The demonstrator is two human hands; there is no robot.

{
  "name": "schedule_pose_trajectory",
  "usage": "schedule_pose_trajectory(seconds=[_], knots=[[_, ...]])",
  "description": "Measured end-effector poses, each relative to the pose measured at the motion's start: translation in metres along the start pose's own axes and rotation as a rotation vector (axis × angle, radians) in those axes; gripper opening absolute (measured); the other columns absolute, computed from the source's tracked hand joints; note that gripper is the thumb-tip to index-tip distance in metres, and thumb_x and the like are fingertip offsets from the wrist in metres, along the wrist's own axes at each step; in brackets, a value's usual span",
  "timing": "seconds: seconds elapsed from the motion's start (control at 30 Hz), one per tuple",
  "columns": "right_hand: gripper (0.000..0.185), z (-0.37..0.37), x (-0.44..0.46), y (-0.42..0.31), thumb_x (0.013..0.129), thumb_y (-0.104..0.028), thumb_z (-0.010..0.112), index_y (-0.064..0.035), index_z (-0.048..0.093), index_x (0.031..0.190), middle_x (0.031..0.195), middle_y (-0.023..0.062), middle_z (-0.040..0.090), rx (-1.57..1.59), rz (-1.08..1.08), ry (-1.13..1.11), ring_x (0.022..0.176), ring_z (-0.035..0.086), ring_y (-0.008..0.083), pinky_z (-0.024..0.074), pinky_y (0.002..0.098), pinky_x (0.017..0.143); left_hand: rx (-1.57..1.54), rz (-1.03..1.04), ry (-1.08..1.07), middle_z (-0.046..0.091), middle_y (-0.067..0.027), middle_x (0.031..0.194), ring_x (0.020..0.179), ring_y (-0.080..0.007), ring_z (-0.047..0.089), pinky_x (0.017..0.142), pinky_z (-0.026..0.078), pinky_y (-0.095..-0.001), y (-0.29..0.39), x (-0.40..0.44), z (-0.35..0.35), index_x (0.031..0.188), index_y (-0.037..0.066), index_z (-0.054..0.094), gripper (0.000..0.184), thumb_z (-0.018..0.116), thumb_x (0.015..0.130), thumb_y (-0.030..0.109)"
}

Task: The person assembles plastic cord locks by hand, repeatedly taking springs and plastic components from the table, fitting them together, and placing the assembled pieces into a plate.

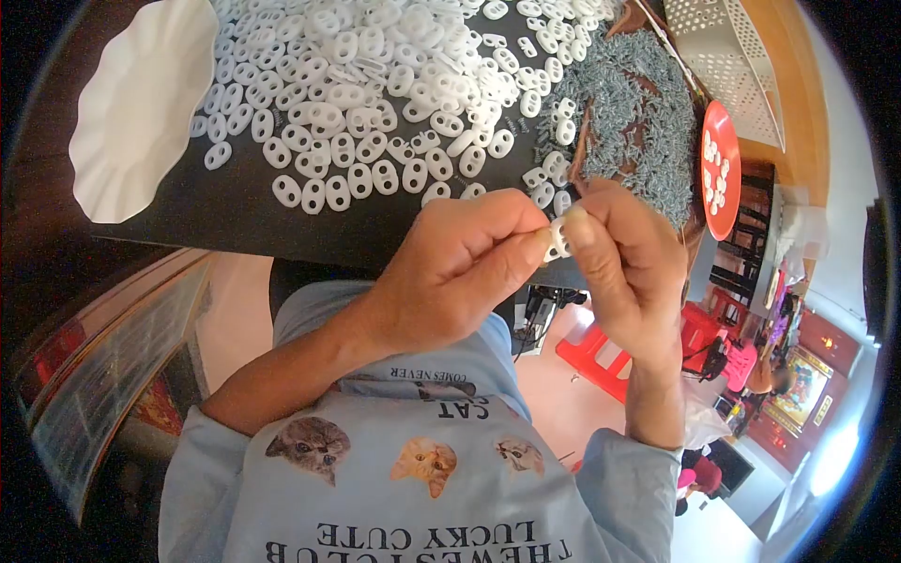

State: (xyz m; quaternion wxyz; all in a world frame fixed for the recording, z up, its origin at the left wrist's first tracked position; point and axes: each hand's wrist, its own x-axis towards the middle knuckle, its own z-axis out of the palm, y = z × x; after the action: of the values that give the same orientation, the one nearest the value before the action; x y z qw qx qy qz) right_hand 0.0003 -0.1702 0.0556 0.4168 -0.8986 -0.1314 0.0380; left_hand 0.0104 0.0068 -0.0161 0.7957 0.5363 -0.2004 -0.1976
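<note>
The left hand [460, 267] and the right hand [629, 263] meet over the table's [244, 218] near edge, both clamped by thumb and fingers on one small white piece [556, 246]. Handwork on that single piece looks to be the step in hand; the fingertips hide much of it, so whether a grey bit is fitted in it cannot be told.

From the piece, the loose pieces [413, 42] spread between 10 and 11 o'clock, with a few strays near 12. The grey bits [629, 89] lie heaped at 1 o'clock, the red plate [721, 220] with some white bits on it at 2, and the scalloped dish [141, 103] at 10.

As a judgement, the next move calls for a steady pinch from both thumbs, its holes kept in line, and even pressure so it does not twist or slip.
</note>
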Motion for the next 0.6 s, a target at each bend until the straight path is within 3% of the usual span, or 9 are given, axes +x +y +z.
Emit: schedule_pose_trajectory(seconds=[0.07,0.17,0.3,0.6], knots=[[0.020,0.002,-0.002,0.002,0.081,-0.015,0.073,-0.0006,0.059,0.085,0.071,0.0118,0.055,-0.169,-0.173,0.047,0.057,0.054,0.0309,0.0429,0.0367,0.051,-0.028,-0.033,0.011,0.047,0.0035,0.062,0.056,-0.0016,0.039,0.048,0.032,-0.0212,0.001,-0.001,0.002,0.086,0.000,0.057,0.015,0.053,0.095,0.011],[0.030,0.007,-0.006,-0.002,0.075,-0.019,0.078,-0.0017,0.060,0.090,0.078,0.0128,0.055,-0.193,-0.164,0.052,0.060,0.056,0.0311,0.0468,0.0390,0.053,-0.114,-0.114,0.008,0.050,0.0035,0.067,0.060,-0.0012,0.041,0.052,0.033,-0.0198,0.005,-0.001,0.001,0.088,0.000,0.058,0.016,0.052,0.096,0.013],[0.034,0.002,-0.007,-0.003,0.071,-0.019,0.080,-0.0015,0.060,0.091,0.080,0.0133,0.054,-0.318,-0.220,0.003,0.062,0.058,0.0301,0.0485,0.0388,0.053,-0.293,-0.245,-0.088,0.052,0.0038,0.070,0.062,-0.0006,0.042,0.053,0.032,-0.0183,0.012,-0.001,-0.006,0.089,0.000,0.059,0.017,0.050,0.096,0.013],[0.032,-0.003,-0.006,-0.010,0.070,-0.013,0.078,0.0003,0.060,0.092,0.077,0.0094,0.052,-0.476,-0.274,-0.038,0.061,0.058,0.0258,0.0487,0.0353,0.049,-0.155,-0.271,0.015,0.049,0.0053,0.069,0.061,-0.0003,0.039,0.053,0.031,-0.0184,0.017,0.005,0.005,0.087,0.001,0.058,0.017,0.054,0.093,0.016]])
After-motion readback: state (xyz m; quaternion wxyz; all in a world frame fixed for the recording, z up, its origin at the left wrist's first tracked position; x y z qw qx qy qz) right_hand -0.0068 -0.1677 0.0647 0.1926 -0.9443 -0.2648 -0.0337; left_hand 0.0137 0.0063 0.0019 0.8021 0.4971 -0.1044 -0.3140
